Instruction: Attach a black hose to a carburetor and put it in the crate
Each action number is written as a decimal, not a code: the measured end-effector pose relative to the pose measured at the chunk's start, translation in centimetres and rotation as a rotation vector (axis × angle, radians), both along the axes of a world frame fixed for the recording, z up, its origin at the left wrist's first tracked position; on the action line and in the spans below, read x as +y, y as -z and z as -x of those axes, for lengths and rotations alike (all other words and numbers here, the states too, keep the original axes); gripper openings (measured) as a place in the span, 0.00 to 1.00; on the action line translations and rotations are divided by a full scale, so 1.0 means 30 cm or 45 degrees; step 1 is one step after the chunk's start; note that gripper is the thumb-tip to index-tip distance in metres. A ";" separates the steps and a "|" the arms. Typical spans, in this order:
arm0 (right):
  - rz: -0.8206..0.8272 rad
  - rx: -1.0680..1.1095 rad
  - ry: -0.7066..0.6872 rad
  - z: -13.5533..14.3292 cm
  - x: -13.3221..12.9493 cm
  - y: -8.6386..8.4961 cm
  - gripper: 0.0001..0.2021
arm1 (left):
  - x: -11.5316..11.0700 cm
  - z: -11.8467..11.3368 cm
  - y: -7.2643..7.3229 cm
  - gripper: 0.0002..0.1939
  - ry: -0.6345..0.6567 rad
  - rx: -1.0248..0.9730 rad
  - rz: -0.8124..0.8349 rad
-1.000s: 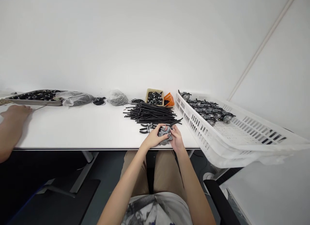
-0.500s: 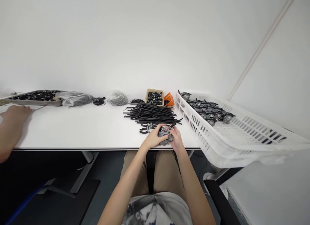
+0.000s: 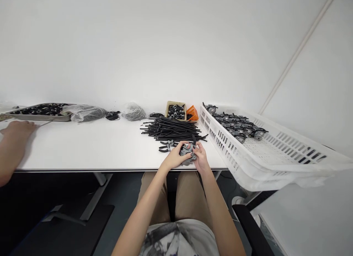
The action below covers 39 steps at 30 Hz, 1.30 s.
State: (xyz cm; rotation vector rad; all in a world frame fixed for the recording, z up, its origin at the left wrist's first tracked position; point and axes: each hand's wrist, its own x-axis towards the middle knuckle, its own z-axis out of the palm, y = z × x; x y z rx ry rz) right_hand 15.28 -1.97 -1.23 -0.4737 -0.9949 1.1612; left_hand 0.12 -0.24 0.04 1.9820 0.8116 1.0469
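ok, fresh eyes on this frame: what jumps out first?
Both hands, left hand and right hand, close around a small grey metal part at the table's near edge. Just behind lies a heap of black tubes. To the right, a big white slotted crate juts off the table, holding finished-looking grey parts with tubes.

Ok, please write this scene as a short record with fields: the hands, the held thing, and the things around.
left hand: holds grey part
right hand: holds grey part, fingers on a black tube end
grey part: between both hands, at near table edge
black tubes: pile behind the hands
white crate: right, holds finished parts
other person's hand: far left, on table
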 end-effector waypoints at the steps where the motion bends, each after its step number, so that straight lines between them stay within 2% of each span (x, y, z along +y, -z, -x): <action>1: 0.006 -0.010 0.021 0.001 0.002 0.003 0.19 | -0.001 -0.001 -0.001 0.27 0.005 -0.003 0.000; 5: 0.042 -0.033 0.059 0.004 0.004 0.006 0.22 | -0.003 -0.003 -0.003 0.28 0.014 -0.011 0.003; 11: 0.033 -0.026 0.053 0.005 0.001 -0.003 0.14 | -0.001 0.000 -0.003 0.28 0.017 0.001 -0.006; 18: 0.023 0.008 0.017 0.002 0.000 -0.003 0.11 | 0.002 0.001 -0.001 0.28 0.022 -0.005 0.002; 23: 0.029 0.038 -0.053 -0.001 -0.006 -0.007 0.16 | 0.002 0.000 0.001 0.27 0.006 0.001 0.006; 31: 0.042 -0.021 0.039 0.003 0.002 0.003 0.23 | -0.001 0.001 -0.003 0.27 0.020 -0.002 0.001; 39: 0.079 0.004 0.070 0.006 0.009 0.013 0.17 | -0.001 -0.001 -0.003 0.27 0.029 -0.015 -0.010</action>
